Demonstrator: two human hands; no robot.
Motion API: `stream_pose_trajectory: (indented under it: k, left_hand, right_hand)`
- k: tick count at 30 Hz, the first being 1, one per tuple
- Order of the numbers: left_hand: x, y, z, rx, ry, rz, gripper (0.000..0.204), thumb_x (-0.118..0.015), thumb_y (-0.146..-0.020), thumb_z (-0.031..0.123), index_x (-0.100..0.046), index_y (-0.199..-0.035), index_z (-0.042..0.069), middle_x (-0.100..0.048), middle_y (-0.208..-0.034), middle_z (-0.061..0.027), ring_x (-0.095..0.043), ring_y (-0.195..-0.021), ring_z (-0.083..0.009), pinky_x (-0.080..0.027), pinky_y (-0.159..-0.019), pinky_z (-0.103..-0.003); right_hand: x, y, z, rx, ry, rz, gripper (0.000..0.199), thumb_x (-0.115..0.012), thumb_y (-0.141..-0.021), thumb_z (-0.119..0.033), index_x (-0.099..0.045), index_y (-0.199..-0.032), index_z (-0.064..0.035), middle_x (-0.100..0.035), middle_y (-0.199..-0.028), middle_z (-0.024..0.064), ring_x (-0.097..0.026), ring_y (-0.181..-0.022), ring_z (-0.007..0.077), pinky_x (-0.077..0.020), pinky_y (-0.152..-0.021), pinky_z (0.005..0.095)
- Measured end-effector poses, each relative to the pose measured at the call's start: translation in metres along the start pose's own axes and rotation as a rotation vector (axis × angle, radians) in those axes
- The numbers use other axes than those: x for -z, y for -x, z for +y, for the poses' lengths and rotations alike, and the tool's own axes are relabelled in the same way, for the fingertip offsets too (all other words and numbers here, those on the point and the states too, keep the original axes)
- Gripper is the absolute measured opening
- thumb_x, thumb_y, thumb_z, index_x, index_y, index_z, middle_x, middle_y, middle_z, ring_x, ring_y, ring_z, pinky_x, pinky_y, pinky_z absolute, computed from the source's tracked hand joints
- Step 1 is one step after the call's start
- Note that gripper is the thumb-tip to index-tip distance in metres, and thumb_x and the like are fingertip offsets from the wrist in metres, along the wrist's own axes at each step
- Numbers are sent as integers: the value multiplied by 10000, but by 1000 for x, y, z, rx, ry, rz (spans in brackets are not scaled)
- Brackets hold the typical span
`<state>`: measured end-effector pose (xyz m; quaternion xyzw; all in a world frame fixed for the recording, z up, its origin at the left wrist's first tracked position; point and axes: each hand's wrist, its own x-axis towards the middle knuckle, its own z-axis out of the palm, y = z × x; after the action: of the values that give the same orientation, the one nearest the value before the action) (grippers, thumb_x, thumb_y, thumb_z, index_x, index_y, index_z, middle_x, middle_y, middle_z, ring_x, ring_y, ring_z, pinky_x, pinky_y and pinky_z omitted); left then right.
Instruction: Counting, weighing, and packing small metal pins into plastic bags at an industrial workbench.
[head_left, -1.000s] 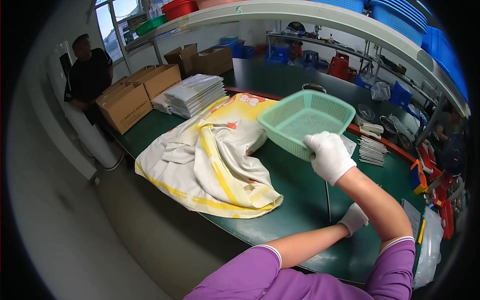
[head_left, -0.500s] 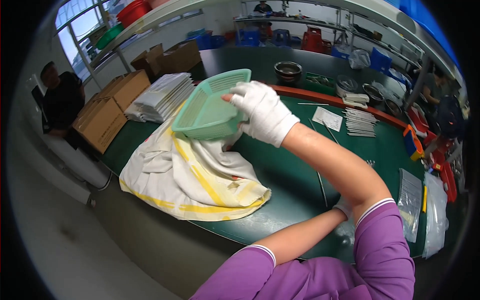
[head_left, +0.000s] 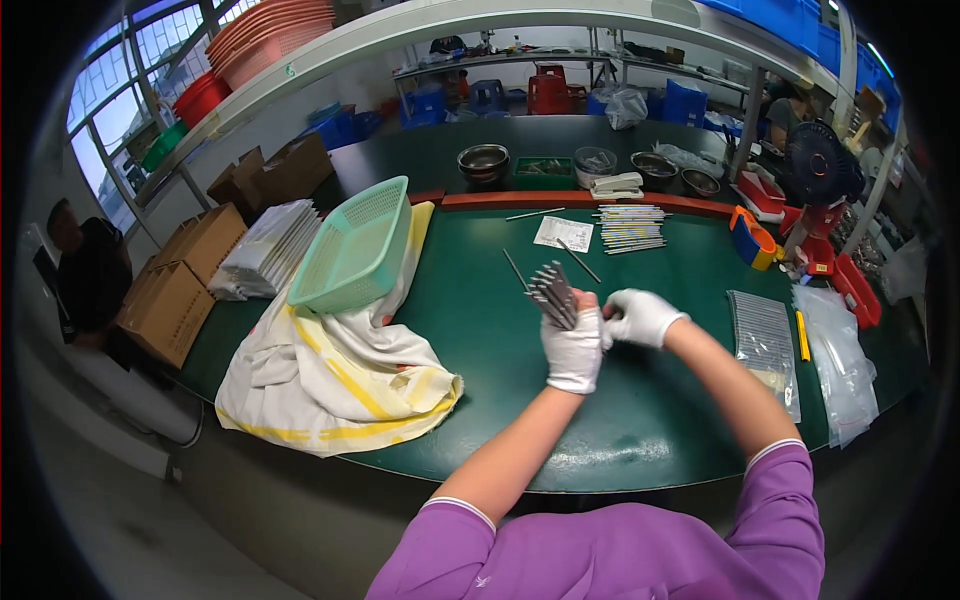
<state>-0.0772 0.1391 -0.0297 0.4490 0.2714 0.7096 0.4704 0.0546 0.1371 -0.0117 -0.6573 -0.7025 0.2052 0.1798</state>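
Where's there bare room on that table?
Bare tabletop shows between the cloth and the left hand, and between the right hand and the orange-and-blue holder. Crowded: the right end, with clear bags, and the far side, with rods.

The rods [head_left: 553, 296] are thin, straight and dull grey, bunched in the left grip [head_left: 575, 352] above the table [head_left: 480, 320], well in from its near edge. Their visible ends, slightly uneven, tilt up toward the far edge; the lower ends seem hidden.
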Motion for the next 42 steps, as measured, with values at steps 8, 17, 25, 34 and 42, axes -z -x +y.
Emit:
stream_pose_trajectory:
  k: [8,17,25,34,42]
  left_hand:
    - [122,-72,-2,344,-43,325,176,-542,-854,172,-411,-828,59,-377,-475,0,-377,-342,-117,-348,-340,-258]
    - [123,-86,-5,401,26,277,163,-525,-858,146,-384,-852,65,-371,-505,-3,-368,-369,-111,-378,-376,-269]
    - [131,-94,-14,332,133,388,163,-514,-861,154,-386,-824,60,-357,-498,-2,-372,-365,-119,-382,-368,-279]
    - [131,-91,-14,342,170,439,149,-498,-865,138,-383,-817,56,-369,-494,-10,-375,-364,-123,-392,-377,-275]
    - [123,-81,-10,302,132,367,199,-515,-871,168,-389,-756,65,-360,-491,-8,-371,-374,-118,-390,-382,-280]
  right_hand:
    - [-46,-22,-84,-7,394,-133,222,-571,-704,-172,-630,-820,8,-609,-885,215,-609,-817,336,-498,-713,370]
    - [-2,-117,-10,-380,162,327,257,-509,-750,-149,-576,-933,18,-595,-950,228,-578,-900,356,-459,-789,406]
    - [-50,-153,-94,-139,126,166,307,-489,-759,-189,-539,-977,21,-590,-935,253,-582,-890,366,-460,-793,409]
    - [-75,-195,-135,61,514,-197,233,-573,-711,-127,-662,-912,-50,-622,-992,141,-607,-910,278,-488,-755,362]
    - [-36,-258,-48,29,574,215,211,-413,-835,-127,-562,-959,-44,-622,-909,170,-608,-866,318,-489,-711,418]
